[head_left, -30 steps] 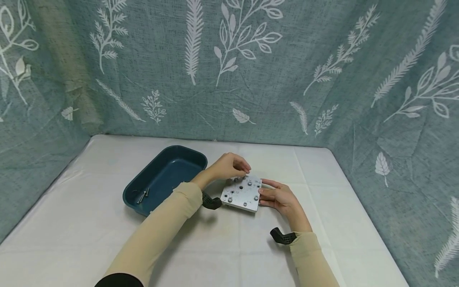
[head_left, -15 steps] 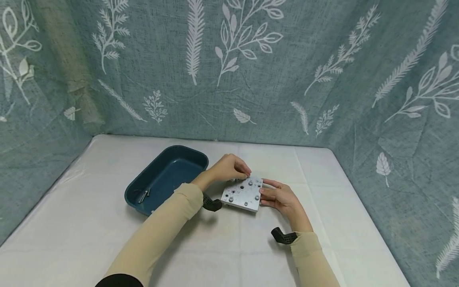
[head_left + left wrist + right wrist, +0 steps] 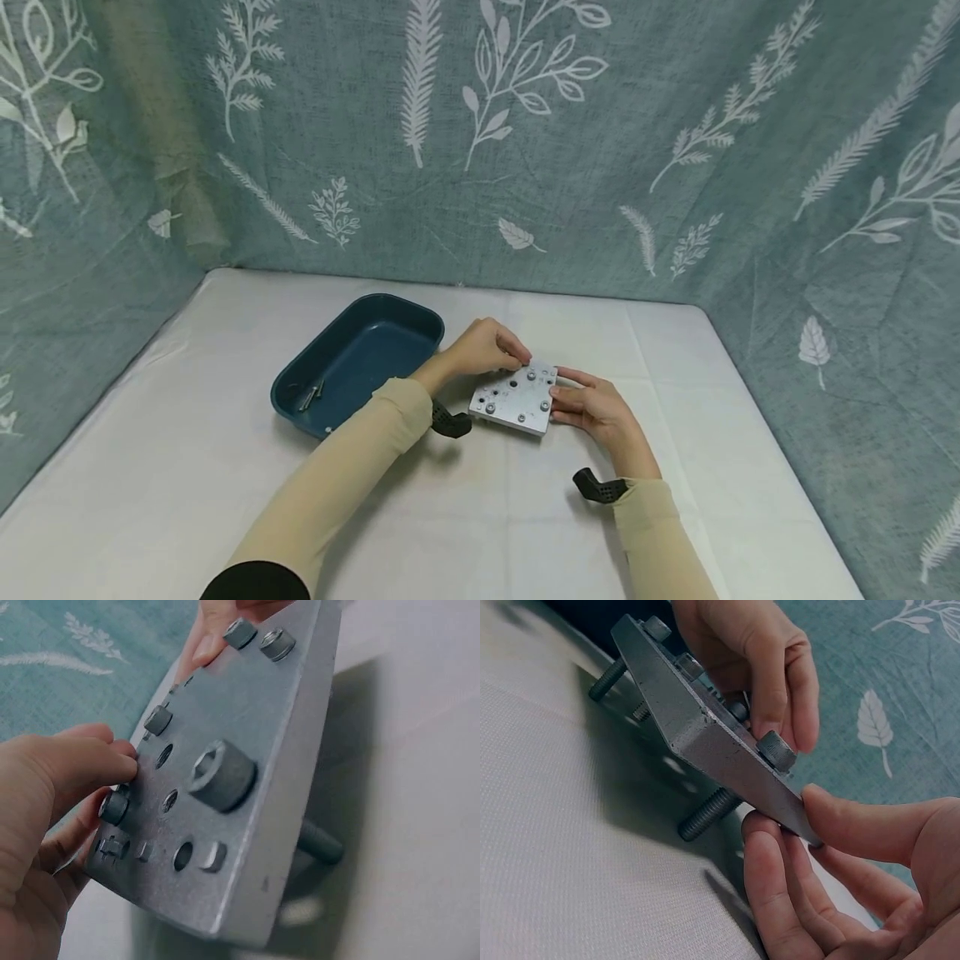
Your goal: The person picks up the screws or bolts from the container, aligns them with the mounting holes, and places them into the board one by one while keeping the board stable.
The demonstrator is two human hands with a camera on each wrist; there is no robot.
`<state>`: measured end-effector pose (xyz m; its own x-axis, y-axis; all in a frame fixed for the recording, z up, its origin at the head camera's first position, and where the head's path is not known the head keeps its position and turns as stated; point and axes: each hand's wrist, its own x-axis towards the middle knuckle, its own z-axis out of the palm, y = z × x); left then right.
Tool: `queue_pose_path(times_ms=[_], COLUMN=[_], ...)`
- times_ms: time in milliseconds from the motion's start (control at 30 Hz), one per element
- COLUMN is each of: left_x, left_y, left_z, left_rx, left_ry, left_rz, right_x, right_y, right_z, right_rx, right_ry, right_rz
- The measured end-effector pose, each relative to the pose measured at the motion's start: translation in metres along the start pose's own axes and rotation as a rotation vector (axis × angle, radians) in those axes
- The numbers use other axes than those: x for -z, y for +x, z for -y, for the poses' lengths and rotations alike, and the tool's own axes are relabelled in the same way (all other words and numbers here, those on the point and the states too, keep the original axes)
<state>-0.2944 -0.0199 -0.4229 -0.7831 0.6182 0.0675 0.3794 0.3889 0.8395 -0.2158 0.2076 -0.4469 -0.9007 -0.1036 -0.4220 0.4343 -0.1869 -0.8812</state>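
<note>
A silver metal plate (image 3: pixel 512 398) with several holes and socket head bolts (image 3: pixel 221 776) is held tilted close over the table. Threaded shanks (image 3: pixel 709 814) stick out below its underside. My right hand (image 3: pixel 596 408) grips the plate's right edge, thumb on the upper face and fingers beneath. The left hand (image 3: pixel 482 348) reaches over the far edge, its thumb and fingers curled together at a bolt there; the fingertips largely hide that bolt. In the left wrist view, another bolt head (image 3: pixel 112 806) shows just below the left thumb.
A dark blue tray (image 3: pixel 367 358) stands left of the plate, beneath the left forearm, with a few loose bolts (image 3: pixel 311 396) in it. White cloth (image 3: pixel 465 517) covers the table. A leaf-patterned green curtain (image 3: pixel 555 242) hangs behind. Black wrist mounts (image 3: pixel 452 421) jut out near the hands.
The head view has shifted slightly. The left fingers have moved a little at the plate's far edge and now cover more of the bolt. The right hand keeps its grip.
</note>
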Motion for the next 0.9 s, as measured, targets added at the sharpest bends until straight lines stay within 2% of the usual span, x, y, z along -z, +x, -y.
queue_pose_path(times_ms=[167,267,400,533,700,800,900], left_x=[-0.002,-0.002,0.0,0.002,0.01,0.02,0.034], left_y=[-0.003,-0.004,-0.005,-0.01,-0.027,-0.042,-0.061], left_z=[0.0,0.001,0.0,-0.008,-0.023,-0.031,-0.036], left_rx=[0.055,0.056,0.019,-0.039,-0.135,-0.172,-0.181], left_ry=[-0.011,-0.027,-0.014,0.019,0.001,-0.088,-0.185], left_rz=[-0.021,-0.004,0.004,0.014,0.065,0.13,0.185], right_x=[0.0,-0.001,-0.001,0.002,0.002,0.002,0.002], right_y=[0.001,0.001,0.001,0.001,0.002,0.002,0.001], right_z=[-0.002,-0.003,-0.001,0.0,0.0,0.0,-0.001], right_rx=[-0.004,-0.01,0.0,0.001,-0.003,0.001,0.002], right_ry=[-0.006,-0.007,-0.004,0.001,0.002,0.006,0.009], right_rz=[0.007,0.001,-0.005,0.01,0.021,0.011,0.005])
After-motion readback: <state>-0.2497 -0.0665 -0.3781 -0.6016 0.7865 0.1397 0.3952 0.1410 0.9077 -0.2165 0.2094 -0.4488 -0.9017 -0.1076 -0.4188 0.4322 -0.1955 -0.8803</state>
